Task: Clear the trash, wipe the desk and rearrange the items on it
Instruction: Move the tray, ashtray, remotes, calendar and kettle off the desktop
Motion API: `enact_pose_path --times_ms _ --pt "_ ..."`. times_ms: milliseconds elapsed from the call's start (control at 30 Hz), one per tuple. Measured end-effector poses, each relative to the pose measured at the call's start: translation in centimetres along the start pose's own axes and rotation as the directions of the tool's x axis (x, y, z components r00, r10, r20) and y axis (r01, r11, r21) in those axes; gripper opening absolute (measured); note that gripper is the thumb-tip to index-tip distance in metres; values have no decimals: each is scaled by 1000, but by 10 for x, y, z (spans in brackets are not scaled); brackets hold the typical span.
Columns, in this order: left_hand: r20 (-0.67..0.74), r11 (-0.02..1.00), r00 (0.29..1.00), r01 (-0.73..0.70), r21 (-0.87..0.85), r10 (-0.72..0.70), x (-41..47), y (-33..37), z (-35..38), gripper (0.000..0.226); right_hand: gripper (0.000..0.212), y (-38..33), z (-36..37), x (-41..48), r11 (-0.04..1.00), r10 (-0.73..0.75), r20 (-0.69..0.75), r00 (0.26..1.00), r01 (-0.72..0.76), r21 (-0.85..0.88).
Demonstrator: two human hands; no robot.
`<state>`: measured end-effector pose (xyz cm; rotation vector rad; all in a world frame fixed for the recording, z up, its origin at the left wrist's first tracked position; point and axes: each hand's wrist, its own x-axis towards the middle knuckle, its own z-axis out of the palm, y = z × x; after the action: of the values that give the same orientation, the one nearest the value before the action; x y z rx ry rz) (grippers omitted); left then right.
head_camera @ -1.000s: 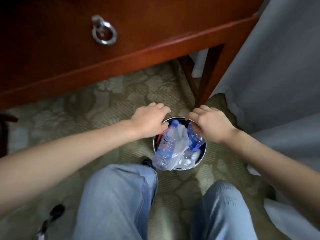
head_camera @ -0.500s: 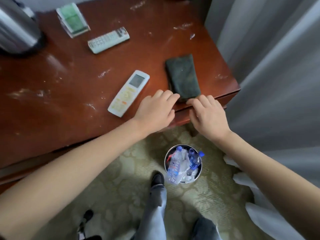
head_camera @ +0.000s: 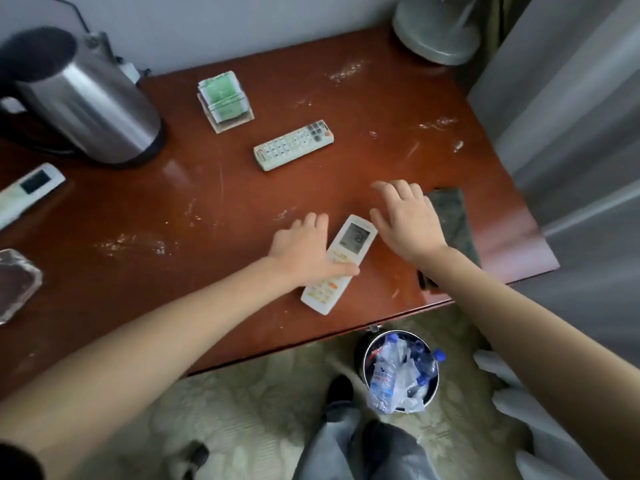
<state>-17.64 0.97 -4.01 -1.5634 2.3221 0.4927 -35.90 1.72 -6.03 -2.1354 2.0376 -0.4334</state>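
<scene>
Now the nearest remote (head_camera: 354, 238) lies between left hand (head_camera: 300, 251) and right hand (head_camera: 408, 220).

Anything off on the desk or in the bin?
Yes. White specks and smears are scattered across the desk, thickest front-left and along the back. The front remote and back remote lie askew, at different angles. The bin is overfull: bottles poke above its rim.
</scene>
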Motion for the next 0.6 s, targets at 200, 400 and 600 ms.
enact_pose_path --times_ms 200,400,600 --pt "34 991 996 -77 -107 81 3 0 11 65 52 -29 17 81 993 -99 93 991 92 74" --pt "22 985 998 -50 -168 54 -8 -70 -10 60 67 -51 29 128 983 -163 149 975 147 113" --pt "-25 960 1000 -19 -280 12 -9 -161 -47 54 87 -85 38 168 966 -255 349 902 250 61"
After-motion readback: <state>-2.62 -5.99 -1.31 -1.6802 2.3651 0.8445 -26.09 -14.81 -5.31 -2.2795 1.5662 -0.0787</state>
